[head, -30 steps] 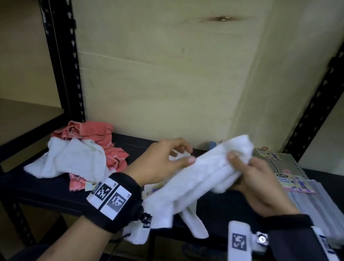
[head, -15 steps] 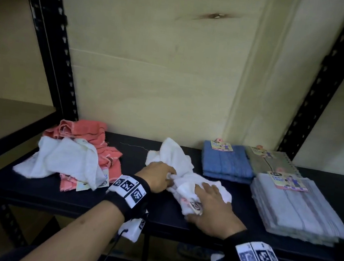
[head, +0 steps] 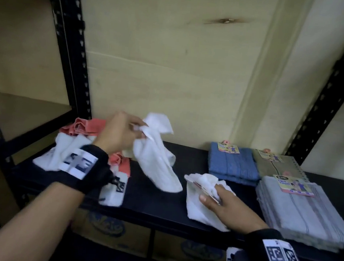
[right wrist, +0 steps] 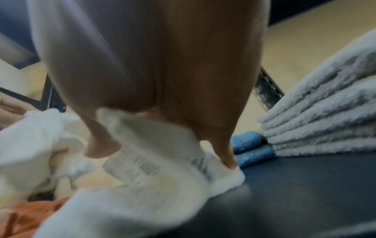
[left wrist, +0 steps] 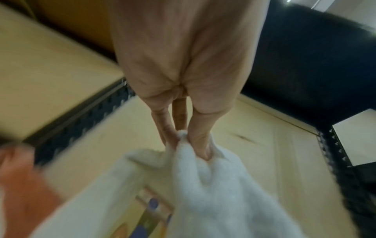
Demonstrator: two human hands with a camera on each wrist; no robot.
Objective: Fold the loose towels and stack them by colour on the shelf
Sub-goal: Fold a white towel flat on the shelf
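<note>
We note the left hand (head: 120, 134) raised above the black shelf (head: 154, 200), its fingers (left wrist: 200, 141) pinching a corner of a white towel (head: 156, 156); the cloth hangs down from the pinch and its lower end trails on the shelf. The right hand (head: 225, 207) lies low on the shelf, fingers (right wrist: 224, 153) and thumb curled onto a second white towel (head: 202, 196) with a printed tag against it; this towel rests crumpled on the shelf, just beside the folded blue stack (head: 232, 163). Behind the left wrist we see a loose heap of coral towels (head: 87, 126) with another white one (head: 64, 151) on top. At the right end sit an olive stack (head: 277, 164) and, in front of it, a grey stack (head: 304, 212), each carrying a label. Both wrist views are blurred.
</note>
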